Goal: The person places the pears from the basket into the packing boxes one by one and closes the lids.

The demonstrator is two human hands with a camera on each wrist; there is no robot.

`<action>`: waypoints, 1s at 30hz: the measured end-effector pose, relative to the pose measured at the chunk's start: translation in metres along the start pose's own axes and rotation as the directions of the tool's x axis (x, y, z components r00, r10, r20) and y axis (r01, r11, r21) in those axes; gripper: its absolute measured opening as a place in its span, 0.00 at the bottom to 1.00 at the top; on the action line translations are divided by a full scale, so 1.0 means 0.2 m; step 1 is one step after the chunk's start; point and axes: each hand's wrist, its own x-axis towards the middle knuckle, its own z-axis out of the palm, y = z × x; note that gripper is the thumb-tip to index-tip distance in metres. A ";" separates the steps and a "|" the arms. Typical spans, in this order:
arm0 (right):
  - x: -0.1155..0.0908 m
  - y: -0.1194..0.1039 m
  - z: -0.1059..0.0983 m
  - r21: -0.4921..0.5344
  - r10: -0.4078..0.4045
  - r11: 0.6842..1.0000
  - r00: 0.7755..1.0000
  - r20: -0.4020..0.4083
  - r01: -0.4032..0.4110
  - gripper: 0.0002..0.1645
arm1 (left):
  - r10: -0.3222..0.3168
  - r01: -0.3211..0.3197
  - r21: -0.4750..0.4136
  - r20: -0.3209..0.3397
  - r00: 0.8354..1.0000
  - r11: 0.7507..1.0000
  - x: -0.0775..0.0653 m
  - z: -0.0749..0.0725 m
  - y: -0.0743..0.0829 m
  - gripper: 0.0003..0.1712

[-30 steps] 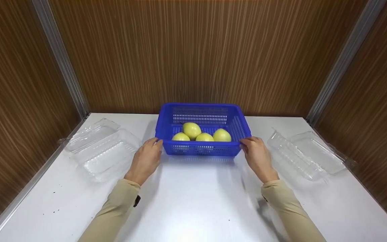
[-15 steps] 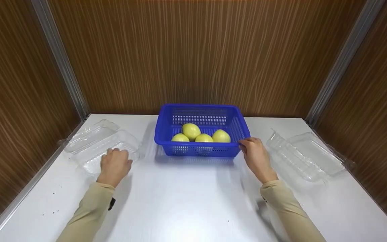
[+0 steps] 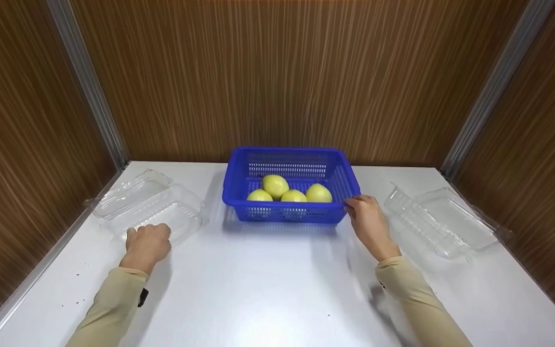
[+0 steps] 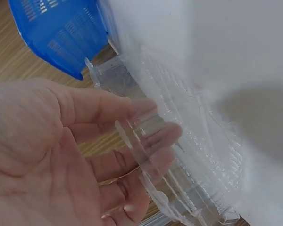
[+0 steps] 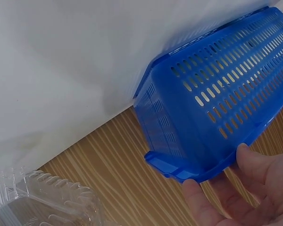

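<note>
While the basket (image 3: pixel 287 214) was pinched by the right grip (image 3: pixel 370 224), closure of the left grip (image 3: pixel 147 245) was unclear. Likely flimsy, the frame-left clear container (image 3: pixel 180 213) seemed best rim-held.

Glare whitens the bench (image 3: pixel 268 308) close to me, and soft shadows fall beside my sleeves (image 3: pixel 109 303). My wrist views look dimmer and greyer. Around my left fingers (image 4: pixel 113 163), the clear plastic tray (image 4: pixel 198 141) glints so softly that I can't quite tell its edges.

Right hand (image 3: pixel 370 222) gripping blue basket (image 3: pixel 287 205), four fruits (image 3: pixel 275 187)
</note>
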 end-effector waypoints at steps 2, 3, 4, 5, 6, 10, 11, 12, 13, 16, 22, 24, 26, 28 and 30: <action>0.00 0.00 -0.01 0.000 0.004 1.000 1.000 0.002 -0.004 0.09 | 0.028 -0.028 -0.004 -0.010 1.000 1.000 0.00 0.00 0.01 0.10; 0.00 0.00 -0.01 -0.001 0.005 1.000 1.000 0.002 -0.005 0.09 | 0.044 -0.044 -0.006 -0.014 0.999 0.999 0.00 0.00 0.02 0.10; 0.01 0.00 -0.01 0.001 0.008 1.000 1.000 0.003 -0.008 0.09 | 0.063 -0.063 -0.006 -0.022 0.998 0.998 0.00 0.01 0.02 0.10; 0.01 0.00 -0.01 0.001 0.010 1.000 1.000 0.005 -0.010 0.09 | 0.082 -0.082 -0.009 -0.034 0.996 0.997 -0.01 0.01 0.03 0.11; 0.01 0.00 -0.01 0.001 0.010 1.000 1.000 0.006 -0.010 0.09 | 0.100 -0.101 -0.011 -0.047 0.994 0.995 -0.01 0.01 0.03 0.11; 0.01 0.00 0.00 0.007 -0.001 1.000 1.000 0.002 0.001 0.09 | 0.164 -0.168 -0.047 -0.078 0.983 0.985 -0.05 0.04 0.06 0.11; 0.01 0.00 0.00 0.010 -0.007 1.000 1.000 -0.002 0.007 0.09 | 0.182 -0.186 -0.053 -0.084 0.980 0.981 -0.05 0.04 0.07 0.10; 0.01 0.00 0.00 0.013 -0.011 1.000 1.000 -0.008 0.011 0.09 | 0.199 -0.205 -0.060 -0.087 0.976 0.977 -0.06 0.05 0.08 0.09; 0.00 0.00 0.00 0.015 -0.014 1.000 1.000 -0.013 0.014 0.09 | 0.216 -0.222 -0.069 -0.088 0.972 0.973 -0.07 0.05 0.09 0.09; 0.00 0.01 0.00 0.024 -0.019 1.000 1.000 -0.024 0.020 0.08 | 0.251 -0.258 -0.087 -0.082 0.965 0.962 -0.08 0.06 0.12 0.09; 0.00 0.00 -0.01 0.028 -0.005 1.000 1.000 0.008 0.005 0.09 | 0.311 -0.315 -0.113 -0.053 0.949 0.942 -0.12 0.07 0.19 0.08; 0.00 0.00 -0.01 0.026 -0.005 1.000 1.000 0.017 0.005 0.09 | 0.340 -0.344 -0.111 -0.056 0.939 0.932 -0.13 0.09 0.21 0.08; 0.00 0.00 -0.01 0.019 -0.003 1.000 1.000 0.019 0.003 0.08 | 0.367 -0.372 -0.112 -0.063 0.928 0.922 -0.13 0.11 0.24 0.08; 0.01 0.00 -0.01 0.013 0.003 1.000 1.000 0.023 -0.003 0.08 | 0.392 -0.398 -0.110 -0.079 0.917 0.911 -0.13 0.13 0.27 0.05; 0.01 0.00 -0.01 0.014 0.011 1.000 1.000 0.029 -0.011 0.09 | 0.420 -0.430 -0.108 -0.103 0.901 0.896 -0.14 0.15 0.30 0.05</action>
